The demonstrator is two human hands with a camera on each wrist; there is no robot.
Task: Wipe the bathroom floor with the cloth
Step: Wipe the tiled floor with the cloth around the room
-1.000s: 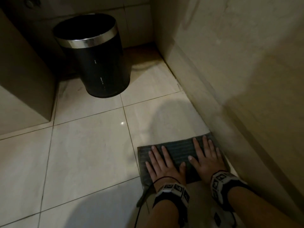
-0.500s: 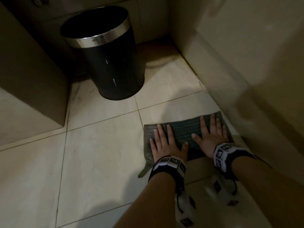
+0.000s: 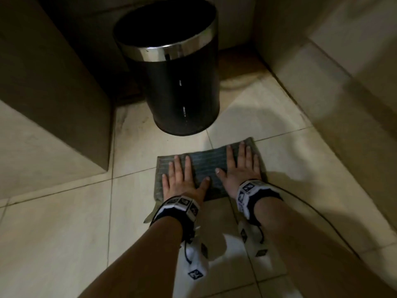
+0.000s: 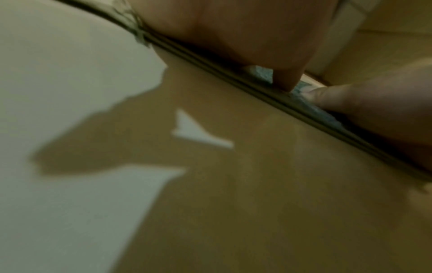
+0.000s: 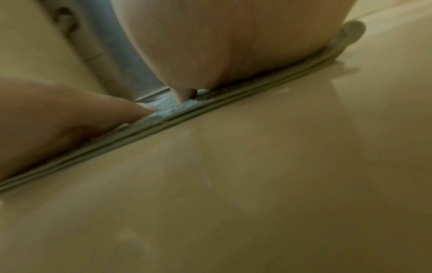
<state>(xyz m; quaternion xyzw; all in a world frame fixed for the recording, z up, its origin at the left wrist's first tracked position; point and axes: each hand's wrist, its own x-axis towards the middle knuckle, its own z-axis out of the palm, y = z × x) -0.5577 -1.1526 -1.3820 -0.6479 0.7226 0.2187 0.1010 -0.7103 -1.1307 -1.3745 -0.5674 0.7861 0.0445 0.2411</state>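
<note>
A grey ribbed cloth (image 3: 206,166) lies folded flat on the pale tiled floor (image 3: 64,233), just in front of the bin. My left hand (image 3: 181,179) presses flat on its left half, fingers straight and spread. Flat on the right half lies my right hand (image 3: 240,168), fingers pointing away from me. The left wrist view shows the cloth (image 4: 261,73) edge-on under my palm. In the right wrist view the cloth (image 5: 168,105) looks bluish beneath my thumb and palm.
A black bin (image 3: 178,78) with a shiny metal rim stands on the floor close beyond the cloth. A beige cabinet block (image 3: 49,104) rises at the left. A tiled wall (image 3: 343,93) runs along the right. A thin cable (image 3: 311,214) trails from my right wrist.
Both hands have pushed the cloth forward along the floor, away from the right wall and toward the bin. The hands stay flat on it throughout.
</note>
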